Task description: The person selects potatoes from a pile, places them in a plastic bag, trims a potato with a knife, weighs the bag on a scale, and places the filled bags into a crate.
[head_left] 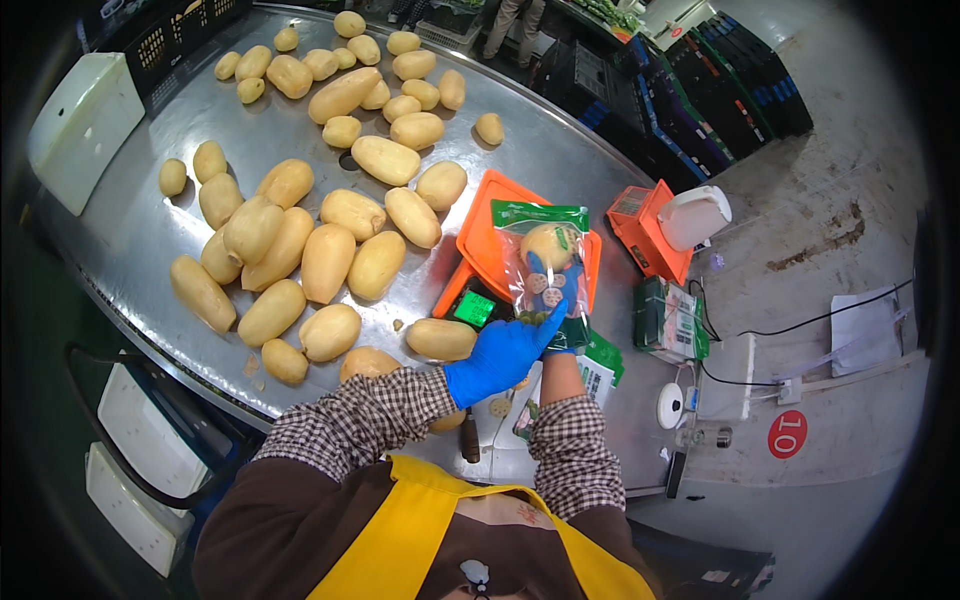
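Observation:
My right hand (553,278), blue-gloved, is inside a clear plastic bag (513,285) with green ends and lotus-slice pictures. Through the film its fingers show spread around a pale lotus root piece (547,243) at the bag's far end. My left hand (510,352), also in a blue glove, closes on the bag's near edge beside my right wrist, its index finger stretched along the film. Beneath the bag sits an orange scale tray (488,212), with a lit green display (473,308) at its near left. A lotus root (441,339) lies just left of my left hand.
Several lotus roots (327,262) cover the metal table (122,262). A dark-handled knife (470,437) and printed bags (597,368) lie near me. Rightward stand an orange device (650,232), a green-and-white bag stack (668,320) and a tape roll (670,405). Black crates (690,95) rise beyond.

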`<state>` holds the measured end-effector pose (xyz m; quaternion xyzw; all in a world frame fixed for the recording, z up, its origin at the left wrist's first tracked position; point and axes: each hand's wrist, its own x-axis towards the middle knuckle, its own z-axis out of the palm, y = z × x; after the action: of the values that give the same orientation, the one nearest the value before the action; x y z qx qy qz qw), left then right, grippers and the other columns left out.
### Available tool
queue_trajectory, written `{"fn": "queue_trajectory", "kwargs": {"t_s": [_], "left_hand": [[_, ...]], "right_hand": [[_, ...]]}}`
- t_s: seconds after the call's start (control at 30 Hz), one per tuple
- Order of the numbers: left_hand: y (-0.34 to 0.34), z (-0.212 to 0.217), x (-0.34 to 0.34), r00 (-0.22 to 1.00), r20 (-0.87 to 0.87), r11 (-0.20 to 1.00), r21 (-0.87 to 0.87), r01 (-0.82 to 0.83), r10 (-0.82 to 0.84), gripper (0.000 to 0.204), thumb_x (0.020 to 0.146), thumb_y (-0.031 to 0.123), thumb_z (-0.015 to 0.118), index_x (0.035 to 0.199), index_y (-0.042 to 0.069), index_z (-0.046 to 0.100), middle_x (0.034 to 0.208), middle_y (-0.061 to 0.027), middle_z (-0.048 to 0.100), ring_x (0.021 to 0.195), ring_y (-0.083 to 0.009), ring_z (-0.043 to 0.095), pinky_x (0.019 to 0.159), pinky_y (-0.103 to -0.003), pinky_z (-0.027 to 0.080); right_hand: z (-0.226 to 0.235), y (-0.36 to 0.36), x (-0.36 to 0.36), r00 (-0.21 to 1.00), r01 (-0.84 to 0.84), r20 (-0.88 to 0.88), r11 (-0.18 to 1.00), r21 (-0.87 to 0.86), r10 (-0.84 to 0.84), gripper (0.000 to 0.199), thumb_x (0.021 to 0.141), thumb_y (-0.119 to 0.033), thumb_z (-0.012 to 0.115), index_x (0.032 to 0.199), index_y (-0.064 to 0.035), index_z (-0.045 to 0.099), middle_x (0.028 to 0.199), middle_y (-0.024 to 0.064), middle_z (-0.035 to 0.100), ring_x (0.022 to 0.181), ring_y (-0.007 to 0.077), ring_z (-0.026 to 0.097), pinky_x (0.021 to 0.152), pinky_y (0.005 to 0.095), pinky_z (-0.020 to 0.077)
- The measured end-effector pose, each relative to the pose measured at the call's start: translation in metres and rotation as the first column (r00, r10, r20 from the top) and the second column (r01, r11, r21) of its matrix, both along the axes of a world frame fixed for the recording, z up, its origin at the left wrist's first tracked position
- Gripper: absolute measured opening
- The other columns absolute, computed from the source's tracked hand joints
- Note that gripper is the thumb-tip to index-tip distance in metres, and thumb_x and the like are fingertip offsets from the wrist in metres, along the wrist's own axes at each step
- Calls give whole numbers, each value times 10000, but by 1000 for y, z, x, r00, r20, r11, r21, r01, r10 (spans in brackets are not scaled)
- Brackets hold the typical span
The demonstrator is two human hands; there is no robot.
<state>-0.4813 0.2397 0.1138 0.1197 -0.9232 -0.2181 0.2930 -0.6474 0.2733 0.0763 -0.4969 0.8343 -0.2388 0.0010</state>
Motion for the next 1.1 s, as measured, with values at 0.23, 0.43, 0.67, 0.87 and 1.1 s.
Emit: {"fn": "queue_trajectory", "kwargs": {"t_s": [0.23,0.43,0.67,0.87,1.1], "left_hand": [[-15,-7,17,999,-47,989,151,1,6,919,698,180,660,1446,58,141,601,-113,563,497,-254,568,437,-335,428],[-2,-2,8,996,88,1000,-8,-27,28,788,767,166,575,1435,78,167,657,-108,592,527,-257,596,448,-353,453],[-11,-3,16,999,26,1000,19,-19,18,734,800,142,570,1431,77,201,618,-96,572,494,-241,582,406,-334,435],[1,-6,59,994,107,976,219,2,-26,811,797,224,631,1443,64,169,693,-140,574,553,-271,569,479,-383,437],[-44,-11,149,975,95,963,161,-216,203,705,817,257,617,1415,81,288,767,-137,583,664,-298,579,587,-375,461]], "right_hand": [[-6,-4,5,1000,-8,-13,998,-55,8,453,930,-329,414,1309,-81,410,1240,109,512,1120,247,486,954,359,384],[-2,-16,6,1000,1,8,993,-121,0,440,934,-325,403,1304,-86,415,1240,107,510,1133,247,478,965,366,375],[4,-11,24,935,51,349,954,-295,58,425,940,-319,390,1298,-93,422,1241,105,508,1147,248,468,977,374,365],[26,-30,32,486,246,787,804,-541,381,414,944,-315,378,1293,-99,428,1241,103,507,1160,248,460,988,381,356],[-55,8,-3,605,182,-786,939,292,127,401,950,-309,365,1288,-105,434,1242,100,505,1174,248,451,1001,389,346]]}}
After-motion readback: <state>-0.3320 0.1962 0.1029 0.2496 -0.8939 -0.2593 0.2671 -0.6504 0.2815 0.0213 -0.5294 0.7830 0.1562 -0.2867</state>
